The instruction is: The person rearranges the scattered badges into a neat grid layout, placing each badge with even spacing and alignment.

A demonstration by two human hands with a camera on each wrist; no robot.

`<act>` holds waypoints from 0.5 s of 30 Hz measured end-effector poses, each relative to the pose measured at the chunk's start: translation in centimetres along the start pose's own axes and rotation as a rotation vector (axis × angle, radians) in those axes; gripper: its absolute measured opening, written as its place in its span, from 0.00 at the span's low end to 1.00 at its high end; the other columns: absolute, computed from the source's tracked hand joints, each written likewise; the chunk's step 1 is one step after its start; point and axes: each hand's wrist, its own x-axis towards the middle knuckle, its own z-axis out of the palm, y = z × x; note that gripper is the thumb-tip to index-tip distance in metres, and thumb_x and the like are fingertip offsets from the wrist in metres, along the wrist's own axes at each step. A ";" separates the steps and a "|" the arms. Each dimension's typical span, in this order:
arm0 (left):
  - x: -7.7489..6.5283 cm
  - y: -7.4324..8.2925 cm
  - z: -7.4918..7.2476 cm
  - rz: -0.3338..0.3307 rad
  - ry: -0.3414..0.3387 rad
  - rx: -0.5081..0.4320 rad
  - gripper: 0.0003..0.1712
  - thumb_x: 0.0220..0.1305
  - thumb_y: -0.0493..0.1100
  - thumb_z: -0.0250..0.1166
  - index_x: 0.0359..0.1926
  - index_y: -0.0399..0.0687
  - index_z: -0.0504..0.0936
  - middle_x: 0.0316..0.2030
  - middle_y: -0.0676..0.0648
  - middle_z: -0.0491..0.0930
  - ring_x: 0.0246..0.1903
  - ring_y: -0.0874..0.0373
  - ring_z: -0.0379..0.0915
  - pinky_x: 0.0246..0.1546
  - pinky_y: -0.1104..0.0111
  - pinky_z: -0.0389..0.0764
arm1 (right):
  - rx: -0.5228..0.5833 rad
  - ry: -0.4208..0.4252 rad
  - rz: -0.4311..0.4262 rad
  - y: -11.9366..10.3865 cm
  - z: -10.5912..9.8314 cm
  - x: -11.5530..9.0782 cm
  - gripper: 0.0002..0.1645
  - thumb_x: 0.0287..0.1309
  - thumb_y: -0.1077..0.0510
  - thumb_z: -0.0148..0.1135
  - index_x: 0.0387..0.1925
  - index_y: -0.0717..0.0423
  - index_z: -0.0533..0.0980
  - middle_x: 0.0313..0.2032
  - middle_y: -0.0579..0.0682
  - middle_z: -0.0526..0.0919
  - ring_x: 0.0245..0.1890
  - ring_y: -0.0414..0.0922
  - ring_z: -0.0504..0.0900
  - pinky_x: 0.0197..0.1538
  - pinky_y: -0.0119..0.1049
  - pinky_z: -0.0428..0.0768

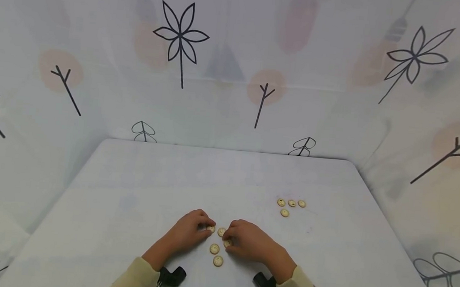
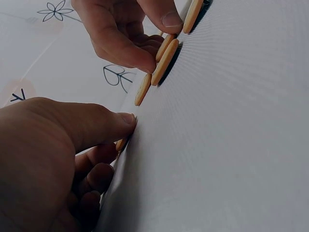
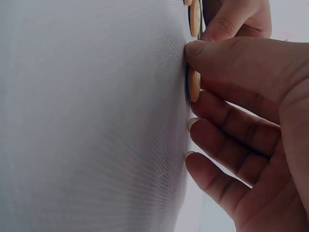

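Note:
In the head view, my left hand [image 1: 187, 232] is low over the table with thumb and fingertips pinching a small round wooden disc [image 1: 211, 229] by its edges. Across from it, my right hand [image 1: 249, 241] grips another wooden disc [image 1: 227, 243] between thumb and fingers, partly covering it. A disc [image 1: 221, 232] lies between the two hands, and two more, an upper one [image 1: 214, 249] and a lower one [image 1: 218, 261], lie just nearer to me. In the right wrist view, the right thumb and forefinger are at the edges of a disc [image 3: 194, 86] at the table surface.
Several more wooden discs [image 1: 292, 203] lie in a small group farther back to the right; two carry dark marks. The white table [image 1: 149, 177] meets a pale, plant-patterned curtain [image 1: 220, 111] behind and at both sides. Black wrist devices [image 1: 173, 276] sit beneath both wrists.

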 end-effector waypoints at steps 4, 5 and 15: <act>0.1 0.1 0.0 0.001 0.000 -0.003 0.12 0.65 0.50 0.64 0.48 0.59 0.85 0.41 0.60 0.76 0.43 0.65 0.72 0.45 0.65 0.75 | -0.004 -0.002 -0.017 0.2 -0.1 -0.1 0.12 0.55 0.52 0.69 0.42 0.46 0.84 0.38 0.36 0.80 0.39 0.32 0.76 0.48 0.32 0.77; 0.1 0.1 0.1 0.003 0.001 -0.003 0.12 0.65 0.50 0.64 0.48 0.59 0.85 0.41 0.60 0.76 0.43 0.65 0.72 0.45 0.65 0.75 | -0.003 -0.002 -0.020 0.2 -0.2 -0.1 0.12 0.55 0.52 0.69 0.42 0.46 0.84 0.38 0.36 0.80 0.39 0.32 0.76 0.48 0.32 0.77; 0.0 0.1 0.1 0.007 0.017 0.017 0.11 0.64 0.48 0.65 0.47 0.58 0.85 0.41 0.59 0.76 0.41 0.65 0.72 0.44 0.65 0.75 | 0.029 0.004 -0.009 0.5 -0.5 -0.4 0.10 0.55 0.53 0.68 0.40 0.46 0.84 0.37 0.36 0.79 0.36 0.30 0.74 0.44 0.31 0.76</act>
